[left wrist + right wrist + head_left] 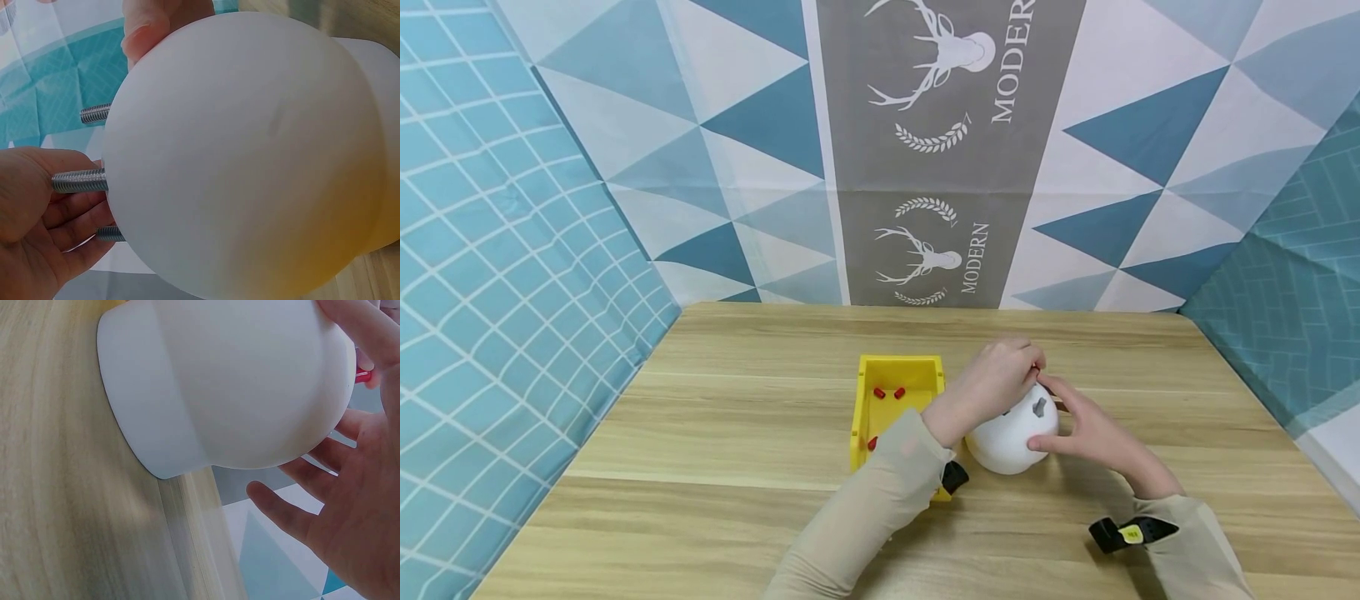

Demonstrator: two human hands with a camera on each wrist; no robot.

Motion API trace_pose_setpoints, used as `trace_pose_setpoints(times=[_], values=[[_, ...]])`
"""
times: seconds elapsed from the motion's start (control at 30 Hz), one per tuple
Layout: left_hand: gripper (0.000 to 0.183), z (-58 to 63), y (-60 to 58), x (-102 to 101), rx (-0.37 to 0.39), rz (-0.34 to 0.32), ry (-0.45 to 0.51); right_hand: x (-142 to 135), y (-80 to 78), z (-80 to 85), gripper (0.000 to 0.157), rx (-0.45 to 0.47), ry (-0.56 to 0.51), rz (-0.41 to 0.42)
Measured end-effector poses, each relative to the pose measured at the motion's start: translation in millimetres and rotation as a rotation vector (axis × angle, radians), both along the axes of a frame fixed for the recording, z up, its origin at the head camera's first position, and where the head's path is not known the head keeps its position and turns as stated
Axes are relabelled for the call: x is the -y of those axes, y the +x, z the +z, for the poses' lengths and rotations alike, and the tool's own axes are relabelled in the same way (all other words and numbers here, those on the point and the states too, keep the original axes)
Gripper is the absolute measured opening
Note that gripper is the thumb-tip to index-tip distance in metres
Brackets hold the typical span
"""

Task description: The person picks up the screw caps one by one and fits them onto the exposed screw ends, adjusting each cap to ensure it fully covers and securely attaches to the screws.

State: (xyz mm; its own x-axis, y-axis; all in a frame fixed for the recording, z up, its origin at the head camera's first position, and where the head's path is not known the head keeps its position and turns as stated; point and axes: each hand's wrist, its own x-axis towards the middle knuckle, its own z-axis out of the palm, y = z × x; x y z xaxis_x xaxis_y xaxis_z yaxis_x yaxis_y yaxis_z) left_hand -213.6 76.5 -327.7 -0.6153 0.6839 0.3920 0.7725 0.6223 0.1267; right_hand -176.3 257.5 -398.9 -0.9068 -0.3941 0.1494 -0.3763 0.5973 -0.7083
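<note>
A white rounded body [1006,446] on a wider base stands on the table; metal threaded studs [80,181] stick out of its top. My left hand [1000,383] reaches over that top, its fingertips pinching a small red piece [363,376] by the far side. The left fingers [78,234] show curled behind the studs in the left wrist view. My right hand [1093,433] holds the body from the right, thumb on its near face and index finger at the top. In the right wrist view its other fingers spread along the curved side.
Left of the white body stands a yellow bin [901,364] with several small red pieces [889,392] in it; my left forearm crosses over its front part. The wooden table [715,417] ends at patterned cloth walls behind and at both sides.
</note>
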Motion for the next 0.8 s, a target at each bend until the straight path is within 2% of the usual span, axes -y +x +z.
trace_pose_setpoints(times=[0.37,0.8], values=[[0.012,-3.6,0.3,-0.3,-0.011,0.001,0.002,0.5,0.4,-0.1,0.088,0.004,-0.003,0.000],[0.012,-5.6,0.9,-1.1,0.014,0.013,0.005,0.7,0.0,-0.8,0.090,0.010,0.012,-0.015]])
